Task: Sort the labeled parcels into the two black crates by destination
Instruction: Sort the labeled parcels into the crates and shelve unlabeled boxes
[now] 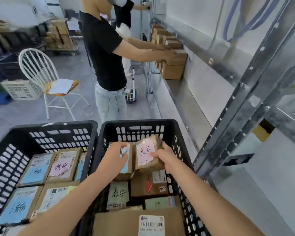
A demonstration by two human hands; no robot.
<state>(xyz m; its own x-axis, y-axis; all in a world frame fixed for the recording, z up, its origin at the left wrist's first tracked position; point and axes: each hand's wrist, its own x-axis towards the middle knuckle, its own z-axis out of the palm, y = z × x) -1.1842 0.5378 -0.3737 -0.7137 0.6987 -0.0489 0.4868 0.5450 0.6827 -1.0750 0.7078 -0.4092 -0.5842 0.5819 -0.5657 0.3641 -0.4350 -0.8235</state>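
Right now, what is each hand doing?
The left hand grips the blue-labelled parcel.
The right hand grips the pink-labelled parcel.

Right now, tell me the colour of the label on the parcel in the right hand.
Pink label with black handwriting, clearest in the head view.

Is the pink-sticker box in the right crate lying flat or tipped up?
Tipped up. The pink-sticker box stands tilted in the right crate, its label facing the camera, gripped by the right hand.
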